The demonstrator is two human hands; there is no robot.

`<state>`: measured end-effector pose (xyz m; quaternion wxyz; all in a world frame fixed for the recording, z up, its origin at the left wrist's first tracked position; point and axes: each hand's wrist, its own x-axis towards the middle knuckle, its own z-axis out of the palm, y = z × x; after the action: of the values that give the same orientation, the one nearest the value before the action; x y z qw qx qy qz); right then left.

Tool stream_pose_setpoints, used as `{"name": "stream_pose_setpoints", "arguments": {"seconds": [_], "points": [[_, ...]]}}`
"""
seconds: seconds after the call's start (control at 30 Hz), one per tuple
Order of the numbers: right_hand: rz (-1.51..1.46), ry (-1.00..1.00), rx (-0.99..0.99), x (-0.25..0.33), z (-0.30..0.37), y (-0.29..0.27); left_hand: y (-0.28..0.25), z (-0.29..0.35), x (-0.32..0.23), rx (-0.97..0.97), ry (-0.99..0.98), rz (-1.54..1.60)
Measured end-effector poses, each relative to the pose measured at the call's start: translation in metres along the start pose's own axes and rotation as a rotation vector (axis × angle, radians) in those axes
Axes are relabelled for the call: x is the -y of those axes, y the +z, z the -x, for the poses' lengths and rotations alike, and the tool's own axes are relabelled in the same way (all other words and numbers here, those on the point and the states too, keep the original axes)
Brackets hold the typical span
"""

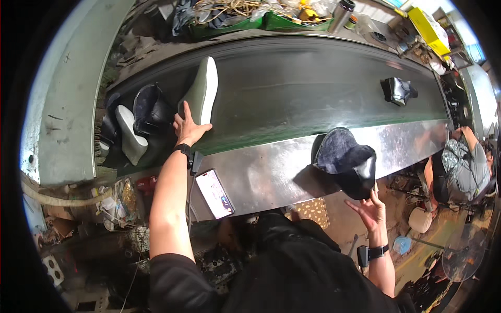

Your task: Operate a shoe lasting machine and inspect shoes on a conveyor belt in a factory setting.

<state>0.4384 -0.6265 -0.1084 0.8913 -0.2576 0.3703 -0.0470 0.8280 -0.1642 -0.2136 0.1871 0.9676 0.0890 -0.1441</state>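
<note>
My left hand reaches over the dark belt with its fingers spread. Its fingertips are at the lower end of a pale wedge shoe sole, which has a white face and a greenish side. Left of it lie black boot uppers and another pale wedge sole. On the metal ledge rests a black boot upper with a dark fuzzy lining. Just below it is my right hand, fingers apart, one fingertip at the upper's near edge. Whether that fingertip presses on it is hard to make out.
A phone with a lit screen lies on the metal ledge. Another black boot piece sits far right on the belt. Green bins and a steel flask line the back. A person is at right.
</note>
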Motion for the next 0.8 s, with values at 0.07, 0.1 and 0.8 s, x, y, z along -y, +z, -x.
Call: {"name": "stream_pose_setpoints", "arguments": {"seconds": [0.07,0.1,0.8], "points": [[-0.119,0.014,-0.012,-0.007,-0.009,-0.011,-0.009,0.009,-0.006,0.047,-0.050,-0.038],[-0.128,0.004,-0.011,-0.007,-0.010,-0.011,-0.017,0.018,-0.017,0.089,-0.072,-0.073],[0.448,-0.323,0.196,0.021,-0.020,0.019,0.082,0.312,-0.147,-0.017,1.235,0.436]]}}
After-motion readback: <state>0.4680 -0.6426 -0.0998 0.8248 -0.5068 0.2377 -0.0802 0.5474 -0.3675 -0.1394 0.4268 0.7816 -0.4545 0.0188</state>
